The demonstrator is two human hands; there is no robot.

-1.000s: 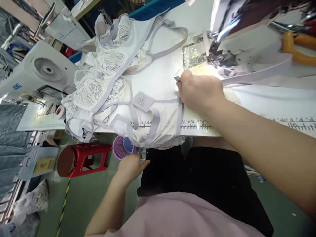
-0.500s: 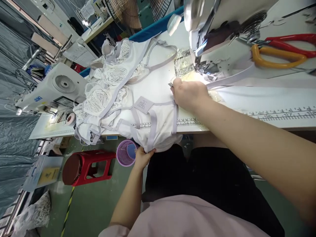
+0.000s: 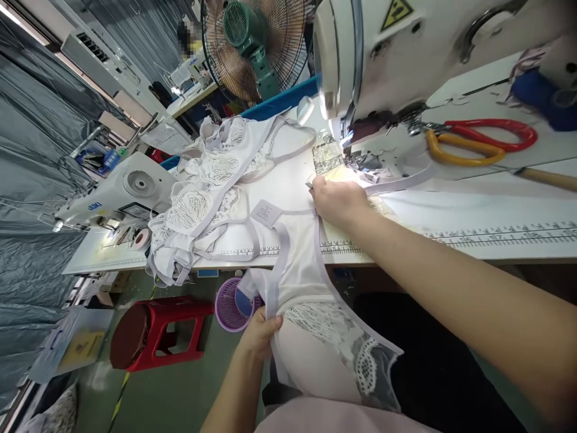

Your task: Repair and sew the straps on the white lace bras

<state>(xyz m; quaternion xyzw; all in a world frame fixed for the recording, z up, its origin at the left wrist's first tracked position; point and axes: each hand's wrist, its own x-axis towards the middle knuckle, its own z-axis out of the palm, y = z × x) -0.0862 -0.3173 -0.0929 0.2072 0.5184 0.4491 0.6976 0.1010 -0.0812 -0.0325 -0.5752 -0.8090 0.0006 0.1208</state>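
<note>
A white bra with lace and pale grey edging hangs over the table's front edge, one cup lying towards my lap. My left hand is closed on its edging, thumb on top. Near the sewing machine's needle area, my right hand is closed where the upper edge of the bra reaches the fingers. A small grey tip pokes out past these fingertips; its kind is unclear. From beside that hand a pale grey elastic band runs right. A printed label lies on the bra's inner side.
A pile of white lace bras lies left on the table. Scissors with red and yellow handles rest right, beneath the sewing machine. A purple basket and red stool stand on the floor. A fan is behind.
My left hand has drawn the bra down towards my lap, so its lace cup now shows. My right hand stays by the machine. The view has tilted up.
</note>
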